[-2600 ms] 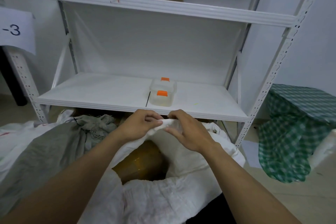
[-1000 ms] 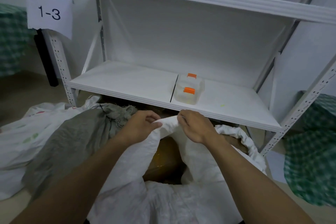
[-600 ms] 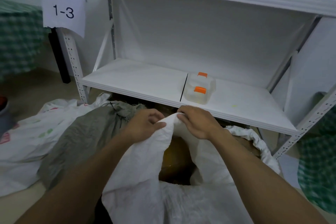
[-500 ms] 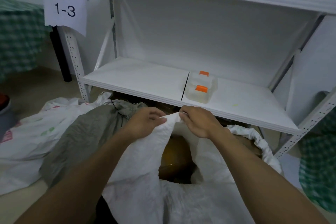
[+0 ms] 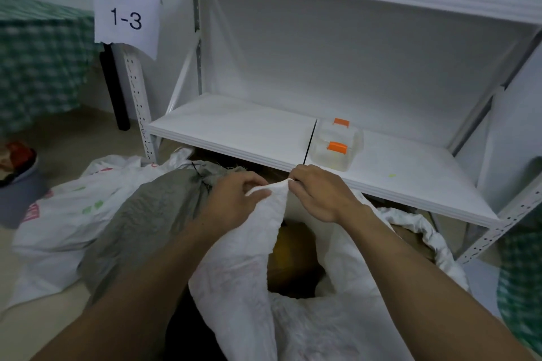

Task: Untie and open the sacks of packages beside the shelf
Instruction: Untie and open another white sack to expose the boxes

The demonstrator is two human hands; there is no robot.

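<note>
A white woven sack (image 5: 234, 278) stands open in front of me, below the shelf (image 5: 234, 132). Both hands hold its far rim. My left hand (image 5: 234, 196) grips the rim fabric and my right hand (image 5: 319, 193) pinches it right beside the left. Through the sack's mouth I see a brown tape-wrapped package (image 5: 293, 261). To the left lies a grey sack (image 5: 140, 220), its neck still bunched and tied with a dark cord (image 5: 199, 173). Behind it lies a white sack with red and green print (image 5: 67, 208).
A clear plastic box with orange clips (image 5: 337, 146) sits on the white lower shelf. A paper label reading 1-3 (image 5: 126, 20) hangs on the left upright. Green checked cloth (image 5: 38, 53) covers something at the far left and another piece shows at the right edge (image 5: 525, 287).
My view has swung to the left, bringing the 1-3 label and the left sacks into sight. Both hands have kept hold of the white sack's rim and raised it slightly.
</note>
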